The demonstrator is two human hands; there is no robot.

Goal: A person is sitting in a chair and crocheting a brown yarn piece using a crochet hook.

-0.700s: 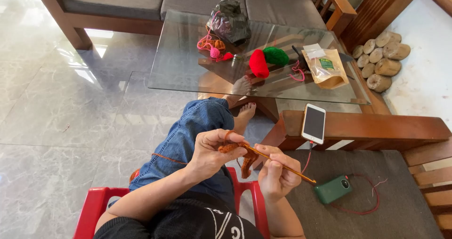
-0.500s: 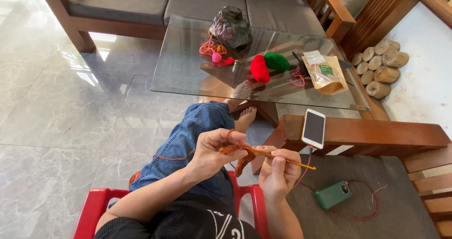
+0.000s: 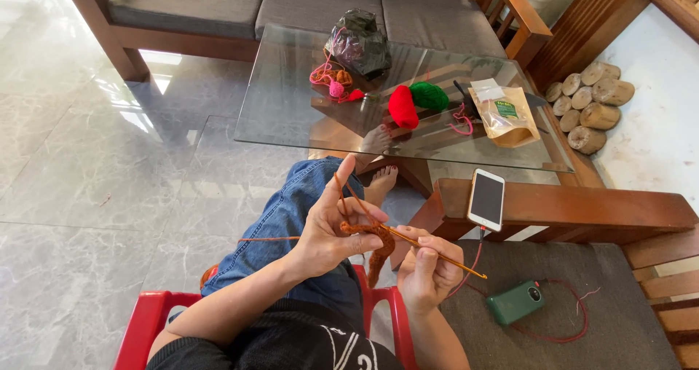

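1. Nearest the camera, over the person's lap, the left hand (image 3: 331, 228) pinches a small orange-brown crocheted piece (image 3: 377, 242) between thumb and fingers, with the index finger raised and the orange yarn strand (image 3: 348, 189) running over it.
2. Just beside it, the right hand (image 3: 428, 268) is curled closed around a thin crochet hook (image 3: 437, 252), whose tip sits in the crocheted piece while its other end points out to the right.
3. From the left hand a further length of the same yarn runs off to the left across the blue jeans (image 3: 291, 217).
4. Under the person is a red plastic chair (image 3: 149, 323); their bare foot (image 3: 382, 182) rests on the floor ahead.
5. To the right, on a grey cushion, lies a green power bank (image 3: 515, 302) with a red cable looping around it.
6. A little farther, a white phone (image 3: 486, 199) lies on the wooden armrest (image 3: 582, 210), its screen dark, with a cable leading down from its near end.
7. Beyond the knees stands a glass coffee table (image 3: 291, 108). On it are a red yarn ball (image 3: 402, 107) touching a green yarn ball (image 3: 429, 95), a tan paper pouch (image 3: 506, 113), some loose pink yarn (image 3: 329, 80), and a dark plastic bag (image 3: 358, 44).
8. Farthest off, a wooden sofa with grey cushions (image 3: 218, 2) lines the back, and short stacked logs (image 3: 593, 104) lie at the right.
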